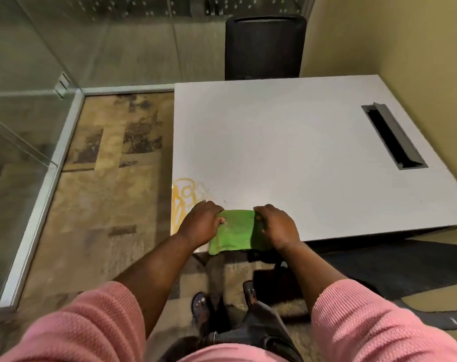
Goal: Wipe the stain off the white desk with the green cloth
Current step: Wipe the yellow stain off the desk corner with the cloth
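Hands, two of them, grip one green cloth (235,231) at the near edge of the white desk (287,142). The left hand (202,223) has its fingers curled over the cloth's left side, and the right hand (274,226) pinches the cloth's right side, so the cloth is stretched flat between them. Its lower edge hangs slightly past the desk's front edge. Both hands are closed on the fabric, knuckles up.

One stain (184,198) shows on the desk: yellow-orange loops and streaks at the near left corner, running along the left edge. It lies just beside the left hand, up and to the left of the cloth; the cloth does not cover the visible part of it. A few tiny dark specks sit on the surface near the stain.

One long grey cable slot (394,135) is set into the desk toward the right side, well apart from the hands. One black chair (264,48) stands behind the desk's far edge. Two pink sleeves (378,322) are pushed up the forearms. Two feet in sandals (200,307) stand on the patterned carpet (104,192) below. A glass partition (34,113) with a metal frame runs along the left.
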